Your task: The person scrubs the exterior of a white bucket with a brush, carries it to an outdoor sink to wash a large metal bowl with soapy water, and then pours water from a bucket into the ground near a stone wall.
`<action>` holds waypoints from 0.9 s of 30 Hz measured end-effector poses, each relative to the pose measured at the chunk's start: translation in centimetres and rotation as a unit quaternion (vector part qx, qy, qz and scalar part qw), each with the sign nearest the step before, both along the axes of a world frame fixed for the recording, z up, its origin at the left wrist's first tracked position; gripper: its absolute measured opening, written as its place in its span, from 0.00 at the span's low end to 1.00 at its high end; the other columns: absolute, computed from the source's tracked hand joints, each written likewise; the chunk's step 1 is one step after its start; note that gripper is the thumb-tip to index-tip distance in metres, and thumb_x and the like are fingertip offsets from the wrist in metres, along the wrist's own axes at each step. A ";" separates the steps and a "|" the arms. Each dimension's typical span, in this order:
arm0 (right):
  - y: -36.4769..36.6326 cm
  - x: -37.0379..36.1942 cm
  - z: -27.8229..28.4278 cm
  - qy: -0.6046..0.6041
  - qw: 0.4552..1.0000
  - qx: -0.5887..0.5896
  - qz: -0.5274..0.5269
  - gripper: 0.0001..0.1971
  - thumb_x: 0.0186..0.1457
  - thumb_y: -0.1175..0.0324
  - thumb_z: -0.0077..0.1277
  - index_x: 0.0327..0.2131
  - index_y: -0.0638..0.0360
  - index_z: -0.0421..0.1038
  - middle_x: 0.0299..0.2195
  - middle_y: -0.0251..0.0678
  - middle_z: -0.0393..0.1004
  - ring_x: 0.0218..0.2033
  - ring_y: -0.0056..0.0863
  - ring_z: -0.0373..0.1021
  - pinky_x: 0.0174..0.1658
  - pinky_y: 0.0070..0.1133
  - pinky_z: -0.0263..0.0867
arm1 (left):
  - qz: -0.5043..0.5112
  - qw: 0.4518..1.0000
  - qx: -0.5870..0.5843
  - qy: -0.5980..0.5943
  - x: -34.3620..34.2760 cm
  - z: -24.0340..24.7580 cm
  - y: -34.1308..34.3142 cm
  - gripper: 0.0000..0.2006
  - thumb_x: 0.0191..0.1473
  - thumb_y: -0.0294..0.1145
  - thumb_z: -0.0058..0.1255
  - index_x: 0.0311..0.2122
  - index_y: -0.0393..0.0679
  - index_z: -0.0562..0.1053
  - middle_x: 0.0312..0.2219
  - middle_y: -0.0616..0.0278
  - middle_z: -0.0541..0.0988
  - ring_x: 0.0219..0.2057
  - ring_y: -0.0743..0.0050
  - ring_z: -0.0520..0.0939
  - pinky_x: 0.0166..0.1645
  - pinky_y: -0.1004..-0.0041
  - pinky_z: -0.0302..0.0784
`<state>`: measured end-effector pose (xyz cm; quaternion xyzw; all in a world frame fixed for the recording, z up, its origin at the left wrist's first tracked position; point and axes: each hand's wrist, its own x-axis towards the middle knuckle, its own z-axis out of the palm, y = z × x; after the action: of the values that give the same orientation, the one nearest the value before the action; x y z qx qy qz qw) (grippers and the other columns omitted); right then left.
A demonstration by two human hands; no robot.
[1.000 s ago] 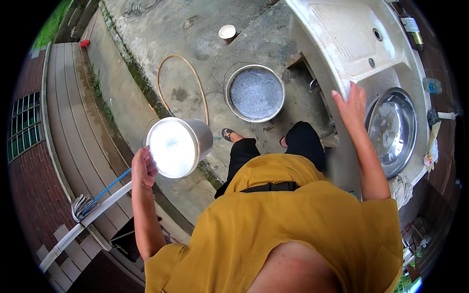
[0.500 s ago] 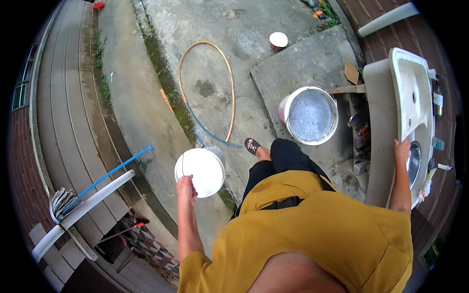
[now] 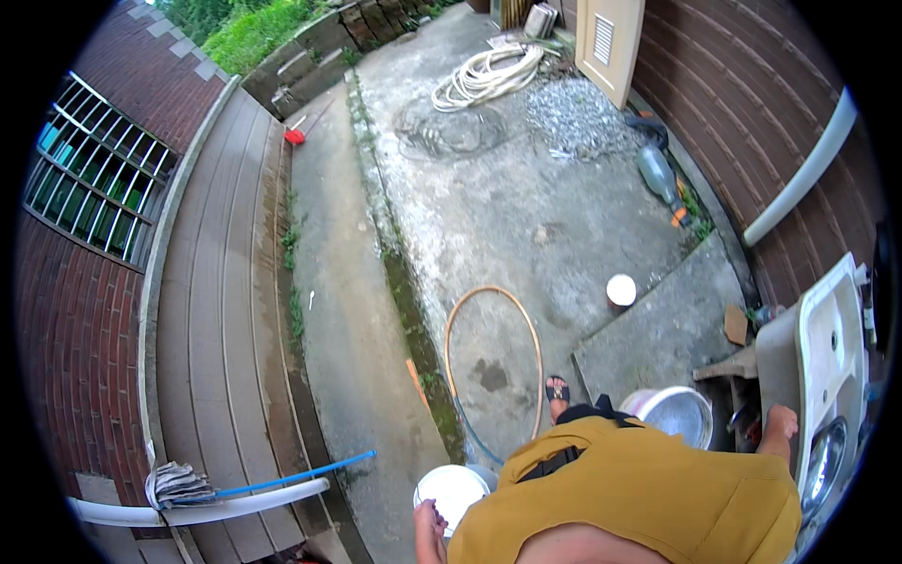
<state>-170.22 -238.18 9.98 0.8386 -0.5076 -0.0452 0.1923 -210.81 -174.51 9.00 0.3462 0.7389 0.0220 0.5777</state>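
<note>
The left hand (image 3: 429, 519) is closed on a white bucket (image 3: 455, 491) at the left side; the right hand (image 3: 779, 426) curls by the sink (image 3: 785, 352), grip unclear. Since 0.5 s ago the view has lifted, so attention probably left the hands; the shirt (image 3: 648, 484) partly hides a 2nd bucket (image 3: 684, 415).
</note>
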 end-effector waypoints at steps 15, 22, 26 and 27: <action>61.5 39.7 4.0 -0.020 0.558 0.490 0.669 0.17 0.39 0.63 0.48 0.34 0.63 0.67 0.30 0.45 0.71 0.34 0.39 0.67 0.37 0.28 0.63 | 0.036 0.999 0.011 0.012 17.8 -4.9 26.4 0.07 0.41 0.29 0.42 0.17 0.46 0.59 0.06 0.71 0.53 0.06 0.80 0.54 0.10 0.74 0.50; 59.9 42.7 -0.6 0.147 0.697 0.423 0.560 0.16 0.38 0.62 0.49 0.31 0.62 0.70 0.30 0.45 0.71 0.33 0.39 0.68 0.37 0.27 0.63 | -0.038 0.999 0.009 -0.006 32.6 -2.7 38.2 0.05 0.42 0.30 0.41 0.20 0.45 0.60 0.08 0.70 0.55 0.06 0.80 0.55 0.08 0.76 0.52; 53.2 42.4 -4.2 0.111 0.790 0.486 0.357 0.11 0.40 0.66 0.48 0.28 0.63 0.68 0.22 0.39 0.69 0.24 0.31 0.67 0.28 0.27 0.64 | -0.024 0.998 -0.012 -0.054 38.9 -3.9 46.8 0.05 0.42 0.30 0.42 0.21 0.45 0.60 0.08 0.71 0.55 0.06 0.81 0.55 0.08 0.77 0.52; 51.4 41.9 -5.0 0.129 0.810 0.516 0.247 0.10 0.41 0.67 0.47 0.27 0.63 0.67 0.21 0.38 0.68 0.21 0.30 0.66 0.24 0.28 0.64 | -0.015 0.998 -0.012 -0.067 41.0 -3.9 48.7 0.05 0.42 0.30 0.42 0.21 0.46 0.60 0.08 0.71 0.55 0.06 0.81 0.55 0.08 0.77 0.51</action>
<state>-128.29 -186.78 4.97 0.8982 -0.1561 -0.3589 -0.1999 -169.85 -125.78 5.10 0.3481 0.6932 0.0281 0.6305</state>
